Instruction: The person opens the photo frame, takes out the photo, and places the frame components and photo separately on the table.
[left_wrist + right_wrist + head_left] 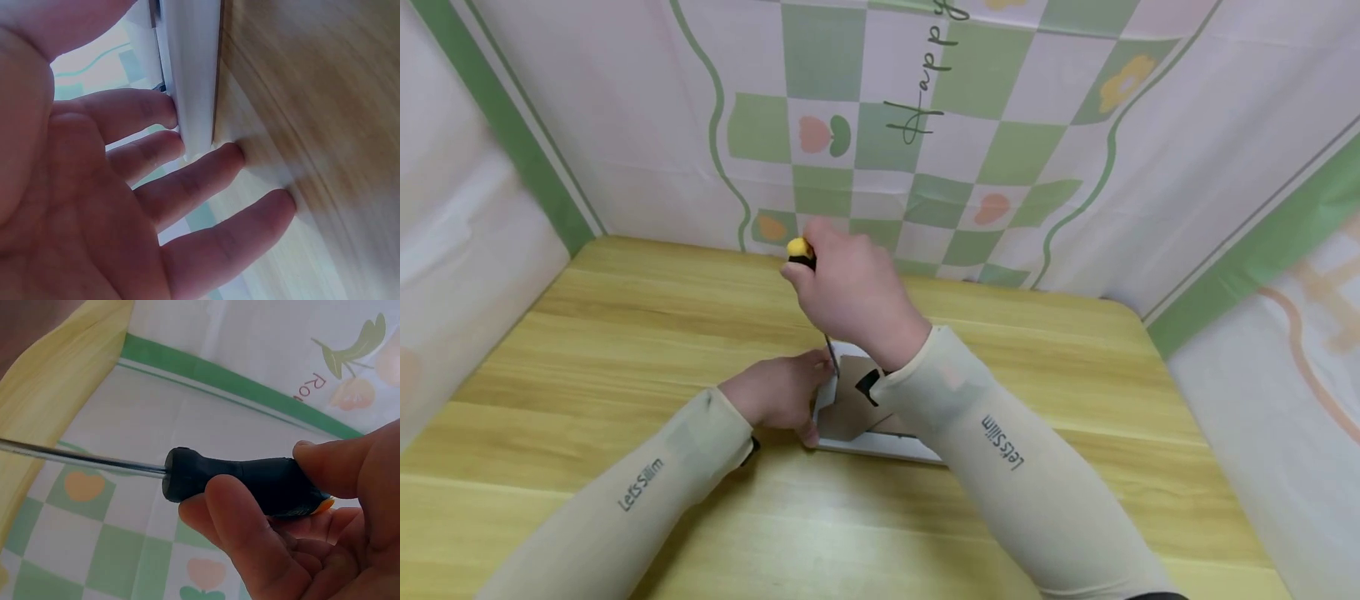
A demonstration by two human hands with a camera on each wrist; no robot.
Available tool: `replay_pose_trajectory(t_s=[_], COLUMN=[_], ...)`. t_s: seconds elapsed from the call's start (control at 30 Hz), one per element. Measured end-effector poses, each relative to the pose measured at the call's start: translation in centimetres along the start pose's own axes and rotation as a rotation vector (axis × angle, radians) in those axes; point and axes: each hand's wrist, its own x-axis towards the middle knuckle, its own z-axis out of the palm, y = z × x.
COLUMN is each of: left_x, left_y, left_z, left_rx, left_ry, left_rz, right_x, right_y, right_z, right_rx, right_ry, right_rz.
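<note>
a sleeve (1026,475) foremost, a screwdriver (265,478) is gripped by the right hand (859,287), angled at a white-rimmed panel (880,446) seemingly braced against slipping by the left hand (781,393), fingers (228,242) spread.

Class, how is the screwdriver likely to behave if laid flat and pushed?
The screwdriver would probably stay stiff: its shaft looks straight and metallic. Its handle, much thicker than the shaft, probably makes that end heavier. Its rounded profile suggests it might roll.
</note>
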Motion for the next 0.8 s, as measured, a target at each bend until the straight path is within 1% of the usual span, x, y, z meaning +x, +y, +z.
replay_pose_trajectory(t_s=[0.13, 0.23, 0.4, 0.5, 0.6, 0.73, 0.8], left_x=[0.0, -0.1, 0.1, 0.2, 0.2, 0.3, 0.3], left_y=[0.0, 0.0, 0.1, 0.2, 0.3, 0.3, 0.2], left_z=[0.0, 0.0, 0.0, 0.0, 0.0, 0.1, 0.2], left_rx=[-0.028, -0.016, 0.029, 0.047, 0.054, 0.061, 0.062], left_ry=[0.002, 0.008, 0.005, -0.013, -0.017, -0.005, -0.004], left_rz=[0.004, 0.007, 0.025, 0.036, 0.039, 0.041, 0.040], right_x=[0.1, 0.1, -0.3, -0.8, -1.6, -2.8, -3.6], right_y=[-0.2, 0.2, 1.8, 3.1, 4.7, 7.2, 8.5], right_z=[0.0, -0.3, -1.1, -1.7, -2.5, -3.3, -3.5], right_rx=[-0.004, 0.040, 0.131, 0.163, 0.250, 0.437, 0.495], right_ry=[-0.022, -0.029, -0.028, -0.032, -0.046, -0.067, -0.072], right_rz=[0.003, 0.022, 0.049, 0.089, 0.154, 0.213, 0.236])
